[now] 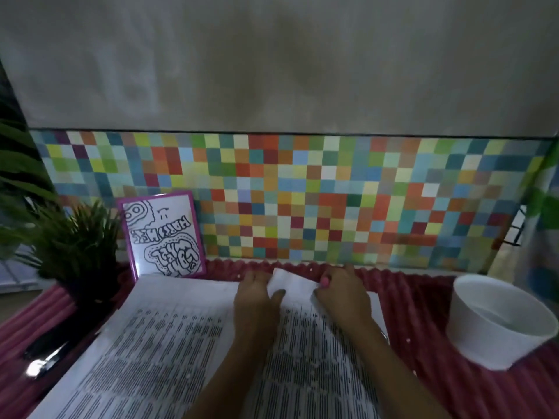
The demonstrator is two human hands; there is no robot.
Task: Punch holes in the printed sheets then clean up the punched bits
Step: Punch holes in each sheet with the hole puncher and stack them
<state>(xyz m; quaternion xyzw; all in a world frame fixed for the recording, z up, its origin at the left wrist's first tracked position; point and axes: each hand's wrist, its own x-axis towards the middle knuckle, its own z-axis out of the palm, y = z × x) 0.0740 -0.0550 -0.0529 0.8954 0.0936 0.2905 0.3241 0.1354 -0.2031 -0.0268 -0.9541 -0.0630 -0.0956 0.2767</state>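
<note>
At the far edge of the sheets: a white slip (292,284) is held between both hands, lifted a bit off the paper.
Left hand (255,300): thumb on top of the slip, fingers (257,278) curled round its left edge, so it's pinching it.
Right hand (344,297): fingers closed on the slip's right edge. There's a pink spot (325,281) at the fingertips, can't tell if it's a nail or something small being held.
Printed sheets (157,352): spread flat across the pink mat (423,313) on the surface, right under both forearms.
Punched bits (311,269): tiny white dots loose on the mat past the slip, plus a few more near the sheets' right side.
White bowl (472,337): off to the right, well apart from the hands. My guess is that's where the bits end up.
Dark tool (45,355): lying at the left edge, too dim to say what it is.
Risk 1: the mat is ribbed, so bits could wedge in the grooves and the slip would skate right over them.
Risk 2: tilt the slip on the way to the bowl and whatever's on it spills back out.
Risk 3: forearms dragging on the sheets could shove the stack crooked or sweep bits underneath.
</note>
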